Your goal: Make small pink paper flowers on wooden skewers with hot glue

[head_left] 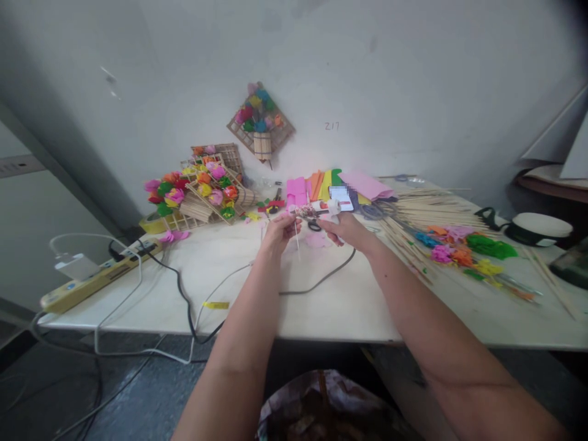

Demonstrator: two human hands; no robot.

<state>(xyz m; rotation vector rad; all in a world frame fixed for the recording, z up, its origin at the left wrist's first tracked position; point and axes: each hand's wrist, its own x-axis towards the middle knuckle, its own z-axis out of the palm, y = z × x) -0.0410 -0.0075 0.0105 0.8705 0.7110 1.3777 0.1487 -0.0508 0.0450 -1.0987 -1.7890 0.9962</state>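
Note:
My left hand (281, 231) is closed in a pinch on a thin pale stick (297, 244), whose lower end points down toward the table. To its right, my right hand (343, 230) is wrapped around a white glue gun (331, 207), its front end turned toward my left fingers. A grey cord (328, 283) trails from beneath that hand across the tabletop. Black-handled scissors (315, 225) lie between the two hands. Just behind the right hand is a phone (342, 197) with its screen lit. What the glue gun's tip touches is too blurred to tell.
Bamboo frames with paper flowers (202, 190) are piled at the back left; another flower frame (261, 125) hangs on the wall. Coloured paper (321, 184) lies at the back. Thin sticks (427, 208) and crepe flowers (459, 248) cover the right. A power strip (101, 275) with cables sits left.

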